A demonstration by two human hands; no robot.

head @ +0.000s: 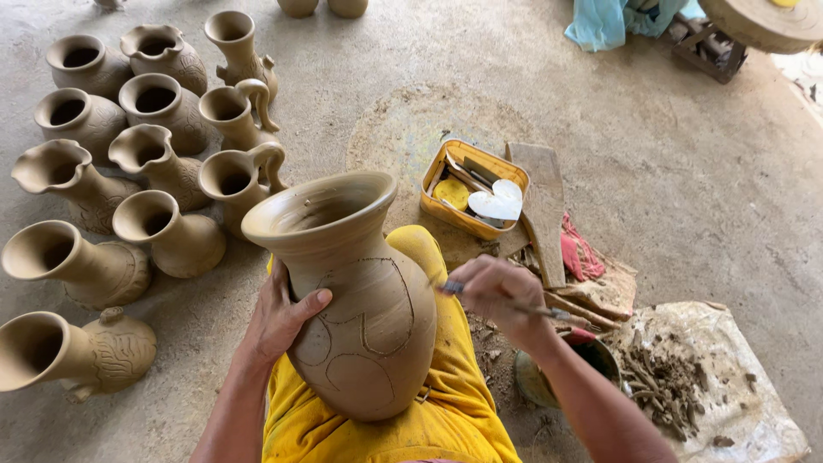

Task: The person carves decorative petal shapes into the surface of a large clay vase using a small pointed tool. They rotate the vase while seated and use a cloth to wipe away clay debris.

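A large unfired tan clay vase with a flared rim (356, 291) rests tilted on the person's lap, against yellow cloth (446, 420). The left hand (281, 319) grasps its side, thumb pressed on the wall. The right hand (500, 296) pinches a thin metal carving tool (506, 301), its tip touching the vase's incised curved lines. Beyond the right hand sits a yellow plastic tray of tools (474, 187); left of the left hand stand 12 clay vases (129, 171) on the floor.
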